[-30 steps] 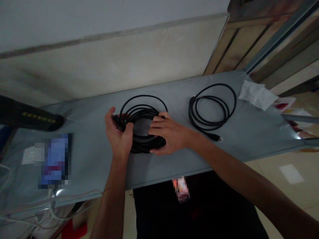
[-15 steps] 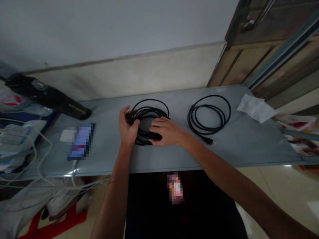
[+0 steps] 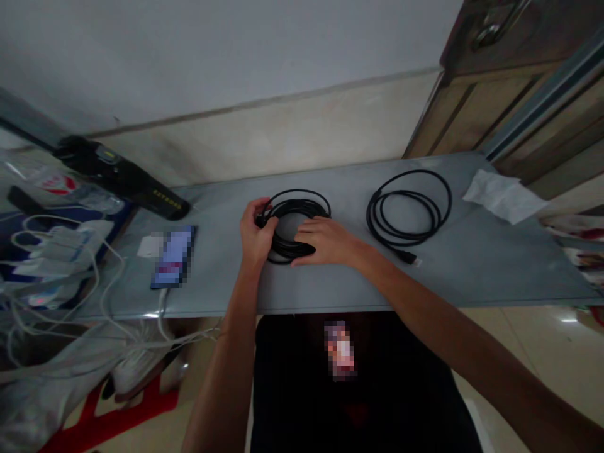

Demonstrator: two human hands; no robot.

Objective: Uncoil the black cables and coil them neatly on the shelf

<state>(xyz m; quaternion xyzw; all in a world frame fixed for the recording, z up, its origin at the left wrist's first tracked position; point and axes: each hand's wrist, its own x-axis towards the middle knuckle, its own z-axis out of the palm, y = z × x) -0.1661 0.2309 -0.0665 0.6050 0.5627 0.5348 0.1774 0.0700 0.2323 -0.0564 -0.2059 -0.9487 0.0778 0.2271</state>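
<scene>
A thick coil of black cable [image 3: 289,206] lies on the grey table [image 3: 330,289], held between both hands. My left hand [image 3: 257,233] grips its left side, thumb over the strands and fingers behind them. On the right side, my right hand [image 3: 325,241] has its fingers curled round the strands near the front. One loose loop arches behind the bundle. A second, looser black cable coil [image 3: 408,238] rests to the right, with a plug [image 3: 409,257] at its front end, touched by neither hand.
A phone [image 3: 173,258] with a white cord lies at the left, beside a white card [image 3: 151,246]. Behind it is a black cylindrical device [image 3: 127,179]. White cables and a power strip [image 3: 61,251] fill the far left. Crumpled tissue [image 3: 504,195] lies at the right.
The camera view has shifted, so everything appears further right. The coil looks flatter and rounder, its strands gathered closer together between my hands.
</scene>
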